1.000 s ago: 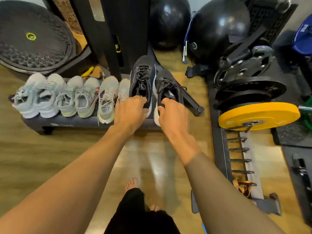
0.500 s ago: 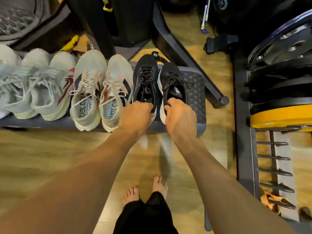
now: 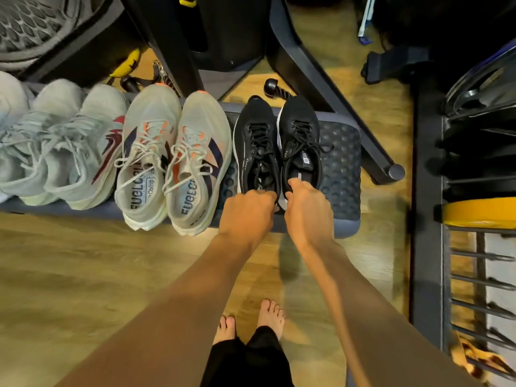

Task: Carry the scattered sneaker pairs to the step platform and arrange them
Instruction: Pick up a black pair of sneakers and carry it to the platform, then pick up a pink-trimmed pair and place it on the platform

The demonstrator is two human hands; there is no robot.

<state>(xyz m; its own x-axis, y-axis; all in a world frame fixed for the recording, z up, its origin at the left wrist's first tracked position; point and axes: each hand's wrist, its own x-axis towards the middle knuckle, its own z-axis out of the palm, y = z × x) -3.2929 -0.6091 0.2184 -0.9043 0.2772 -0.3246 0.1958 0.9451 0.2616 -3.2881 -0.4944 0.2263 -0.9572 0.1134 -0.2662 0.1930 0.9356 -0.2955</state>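
Bare step platform (image 3: 342, 174) right of black sneakers (image 3: 298, 129); machine leg (image 3: 337, 113) just behind.

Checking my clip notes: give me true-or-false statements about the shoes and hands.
1. The left hand grips the left black sneaker at its heel; the right hand grips the right black sneaker. True.
2. Both black sneakers stand on the floor. False: they stand on the step platform.
3. The white-and-orange sneakers sit left of them. True.
4. The yellow weight plate lies on the platform. False: it sits off to the right, apart.
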